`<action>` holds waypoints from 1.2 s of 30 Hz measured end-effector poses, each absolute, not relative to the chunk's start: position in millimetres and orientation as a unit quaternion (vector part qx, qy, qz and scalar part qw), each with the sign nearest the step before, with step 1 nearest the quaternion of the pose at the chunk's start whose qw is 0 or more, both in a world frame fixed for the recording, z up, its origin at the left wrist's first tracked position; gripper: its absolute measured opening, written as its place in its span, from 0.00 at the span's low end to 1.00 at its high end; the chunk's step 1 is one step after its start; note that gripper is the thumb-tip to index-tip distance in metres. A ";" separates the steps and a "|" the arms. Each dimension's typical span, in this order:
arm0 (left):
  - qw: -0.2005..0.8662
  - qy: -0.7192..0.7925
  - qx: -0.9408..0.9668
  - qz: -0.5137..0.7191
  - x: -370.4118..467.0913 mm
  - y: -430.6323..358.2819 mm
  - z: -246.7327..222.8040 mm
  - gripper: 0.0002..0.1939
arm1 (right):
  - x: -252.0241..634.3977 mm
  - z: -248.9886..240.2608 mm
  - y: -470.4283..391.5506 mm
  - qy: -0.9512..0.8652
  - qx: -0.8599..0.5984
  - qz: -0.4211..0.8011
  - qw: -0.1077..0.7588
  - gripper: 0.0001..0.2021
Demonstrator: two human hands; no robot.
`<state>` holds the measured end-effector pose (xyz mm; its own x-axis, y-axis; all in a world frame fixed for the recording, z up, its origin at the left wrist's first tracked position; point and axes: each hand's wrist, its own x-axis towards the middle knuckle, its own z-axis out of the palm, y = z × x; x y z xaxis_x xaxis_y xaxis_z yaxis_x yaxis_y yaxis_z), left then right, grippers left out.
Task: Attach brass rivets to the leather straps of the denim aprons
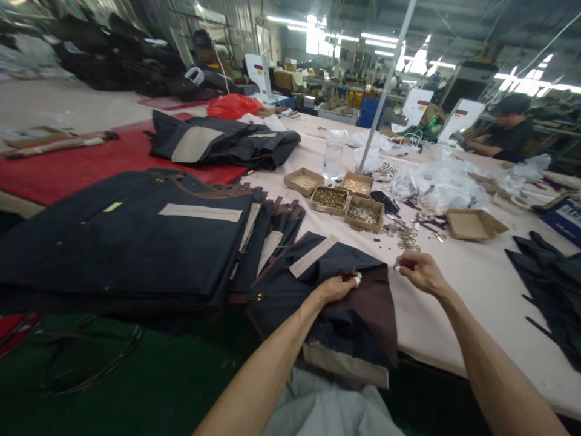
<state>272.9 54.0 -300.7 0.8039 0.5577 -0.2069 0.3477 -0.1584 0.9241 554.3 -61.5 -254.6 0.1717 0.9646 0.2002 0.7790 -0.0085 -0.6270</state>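
Observation:
A dark navy garment piece [313,290] with a brown panel [376,315] and a beige strip lies at the table's front edge, partly hanging over my lap. On it rests my left hand [338,287], fingers closed on the cloth beside the brown panel. My right hand [420,271] is just right of the garment, above the table, thumb and fingers pinched together. What it pinches is too small to make out. Both thumbs have a white covering at the tip. Beyond my right hand, small metal rings [408,238] lie scattered on the tabletop.
To the left is a stack of similar garments [136,236]. Cardboard trays of small metal parts [329,200] stand ahead, near a clear bottle [334,154] and an upright pole [385,91]. An open cardboard tray [475,224] and dark cloth [551,290] lie right. Two people sit across the tables.

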 end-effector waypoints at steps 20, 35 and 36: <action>0.767 0.320 0.552 0.072 278.3 63.2 -308.1 0.14 | 446.3 -298.1 -62.4 -0.464 -0.643 0.354 0.496 0.15; 0.785 0.349 0.486 0.163 282.7 58.7 -308.2 0.16 | 460.6 -303.0 -42.8 -0.461 -0.659 0.352 0.478 0.13; 0.785 0.352 0.482 0.167 282.4 58.8 -308.1 0.16 | 461.3 -305.1 -39.8 -0.478 -0.674 0.327 0.459 0.13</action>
<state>282.4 58.8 -308.1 0.6957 0.6021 -0.3918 0.0775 0.4794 0.8742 461.3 -39.8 -305.1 0.3282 0.9446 -0.0020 0.3445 -0.1216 -0.9309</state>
